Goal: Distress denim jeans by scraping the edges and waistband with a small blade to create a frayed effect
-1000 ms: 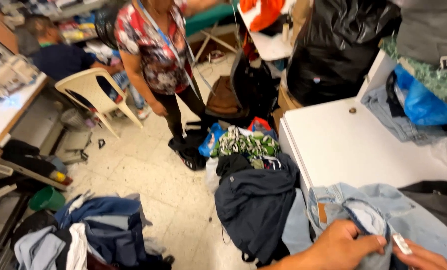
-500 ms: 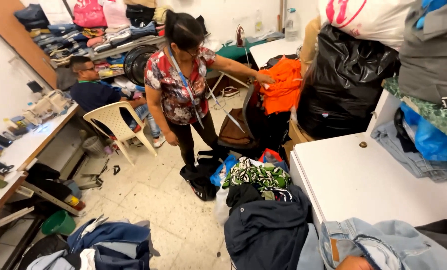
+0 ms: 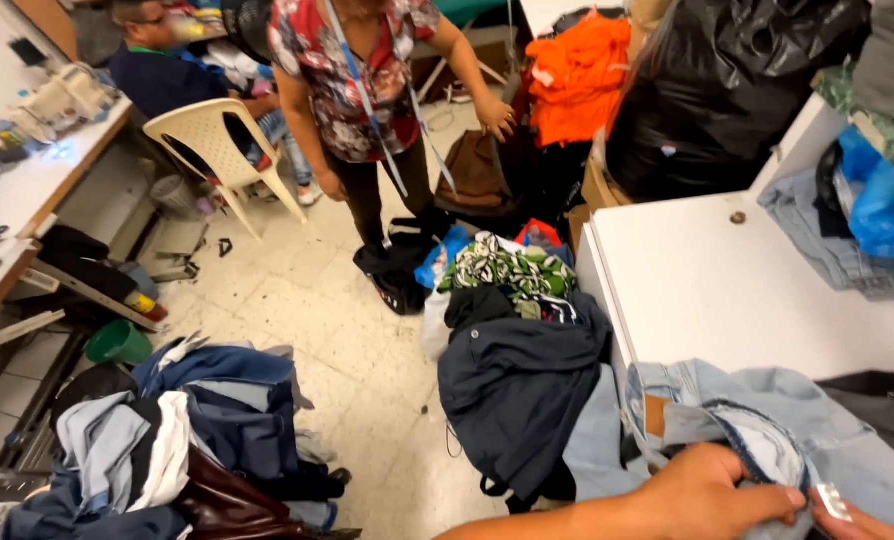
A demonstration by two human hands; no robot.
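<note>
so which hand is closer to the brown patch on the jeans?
Left. The left hand grips the jeans waistband just below the brown patch; the right hand sits further right at the frame edge.

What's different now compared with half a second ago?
The left hand has come back into view at the bottom, pinching the waistband of the light blue jeans beside the right hand. The standing person appears nearer. The clothes piles stayed put.
</note>
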